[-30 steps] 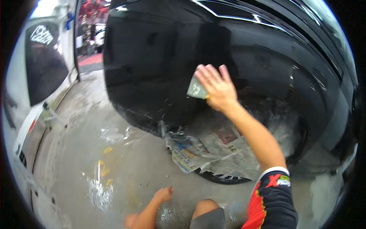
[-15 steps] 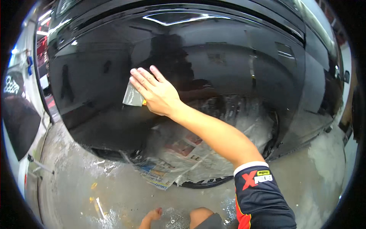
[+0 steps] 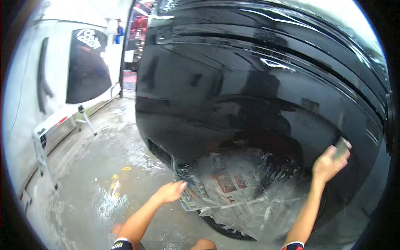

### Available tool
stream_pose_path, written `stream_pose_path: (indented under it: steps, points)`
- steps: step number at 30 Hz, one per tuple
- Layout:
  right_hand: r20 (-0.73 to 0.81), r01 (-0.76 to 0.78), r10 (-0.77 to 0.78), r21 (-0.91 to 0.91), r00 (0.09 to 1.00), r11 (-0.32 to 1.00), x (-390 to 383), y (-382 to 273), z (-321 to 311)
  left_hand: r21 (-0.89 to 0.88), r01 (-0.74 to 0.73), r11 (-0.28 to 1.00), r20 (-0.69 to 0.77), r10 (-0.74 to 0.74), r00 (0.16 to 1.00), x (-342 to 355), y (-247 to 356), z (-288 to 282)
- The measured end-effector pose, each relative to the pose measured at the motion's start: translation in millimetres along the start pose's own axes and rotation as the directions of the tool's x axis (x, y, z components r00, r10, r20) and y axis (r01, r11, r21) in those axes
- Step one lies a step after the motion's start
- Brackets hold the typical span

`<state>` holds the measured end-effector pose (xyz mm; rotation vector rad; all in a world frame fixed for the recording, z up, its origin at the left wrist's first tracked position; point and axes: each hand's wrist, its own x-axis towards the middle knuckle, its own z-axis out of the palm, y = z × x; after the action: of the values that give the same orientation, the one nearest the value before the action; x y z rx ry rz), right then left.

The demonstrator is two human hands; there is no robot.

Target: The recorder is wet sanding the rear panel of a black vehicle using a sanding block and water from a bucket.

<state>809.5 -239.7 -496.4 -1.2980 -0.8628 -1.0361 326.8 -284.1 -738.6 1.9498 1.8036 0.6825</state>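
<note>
A glossy black car body panel (image 3: 187, 83) curves across the view, with dull, wet-looking patches low on it. My right hand (image 3: 326, 166) is at the panel's right part, above the wheel arch. Its fingers are closed on a small grey-green piece (image 3: 341, 148) that looks like folded sandpaper. Whether the piece touches the paint I cannot tell. Low in front of the car, my left hand (image 3: 171, 192) is loosely curled beside the masking, and I see nothing in it. Newspaper and clear plastic masking (image 3: 237, 200) covers the wheel.
The tyre's lower edge (image 3: 227, 231) shows beneath the masking. Wet concrete floor (image 3: 79, 183) has puddles and yellow marks. At the left, a dark panel (image 3: 87, 68) hangs by a white wall, with a metal stand (image 3: 46, 162) below it.
The view has swung left. My right hand has gone from flat on the panel's left part to its right part, now gripping the grey piece. My left hand has risen.
</note>
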Motion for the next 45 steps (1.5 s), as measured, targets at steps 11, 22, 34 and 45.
stream_pose_path:
  steps: [11, 22, 34, 45]
  points:
    - [0.184, 0.464, -0.458, 0.010, 0.870, 0.886, 19.1, 45.2, -10.6, -0.245, -0.027, 0.969, 0.237, 0.087, 0.968, 6.8, 30.0, -9.8]
    - [-0.036, 0.151, -0.146, 0.249, 0.989, 0.957, -45.1, -136.5, 29.3, -0.460, 0.090, 0.883, 0.538, 0.198, 0.819, -6.7, -86.1, 139.6]
    - [0.117, 0.568, -0.556, -0.122, 0.823, 0.814, -58.7, -159.4, 38.4, -0.299, -0.059, 0.953, 0.688, 0.257, 0.679, -18.0, -103.0, 165.0]
    - [0.149, 0.839, -0.952, 0.450, 0.266, 0.305, -254.4, -372.8, 70.1, -0.128, -0.164, 0.978, 0.686, 0.207, 0.697, -16.1, -107.6, 183.1]
